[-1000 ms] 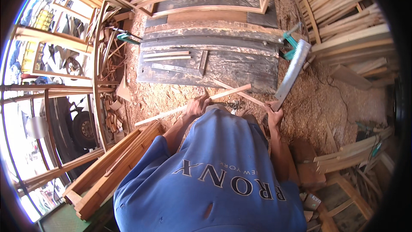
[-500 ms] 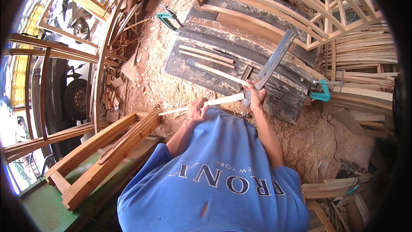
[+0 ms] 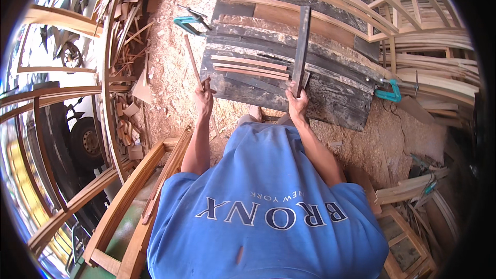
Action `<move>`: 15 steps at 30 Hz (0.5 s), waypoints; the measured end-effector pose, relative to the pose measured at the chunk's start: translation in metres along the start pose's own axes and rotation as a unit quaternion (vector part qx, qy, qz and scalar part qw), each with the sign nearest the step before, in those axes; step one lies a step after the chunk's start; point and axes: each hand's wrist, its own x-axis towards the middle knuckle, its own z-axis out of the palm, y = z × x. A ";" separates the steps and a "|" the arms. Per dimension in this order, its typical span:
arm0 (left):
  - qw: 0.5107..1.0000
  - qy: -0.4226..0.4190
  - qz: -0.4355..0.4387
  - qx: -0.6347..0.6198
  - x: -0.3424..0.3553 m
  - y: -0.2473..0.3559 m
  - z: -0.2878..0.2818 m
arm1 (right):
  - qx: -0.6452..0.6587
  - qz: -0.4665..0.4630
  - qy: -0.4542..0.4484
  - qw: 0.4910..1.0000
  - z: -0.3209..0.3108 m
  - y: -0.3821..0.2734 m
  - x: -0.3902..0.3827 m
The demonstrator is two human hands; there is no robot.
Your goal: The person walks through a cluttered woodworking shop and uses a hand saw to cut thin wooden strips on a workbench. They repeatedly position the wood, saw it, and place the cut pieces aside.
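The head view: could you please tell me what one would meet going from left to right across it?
Black-tyred wheel, wood offcuts, left hand holding a wooden strip, right hand holding a long dark tool, rightmost teal clamp.

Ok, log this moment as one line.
left hand: holding thin wooden strip | right hand: holding long dark tool | bench: loose wooden strips on top | teal clamp: near bench's right end
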 end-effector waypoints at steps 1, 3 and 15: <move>0.997 -0.032 -0.043 0.050 0.005 -0.002 0.002 | -0.008 0.026 0.015 1.000 -0.003 0.002 -0.002; 0.995 -0.021 0.003 -0.094 0.010 -0.005 0.013 | 0.152 0.057 -0.006 0.987 -0.002 0.010 -0.002; 0.983 -0.041 0.085 -0.159 0.027 -0.040 0.031 | -0.016 0.066 0.069 0.995 0.034 0.044 0.023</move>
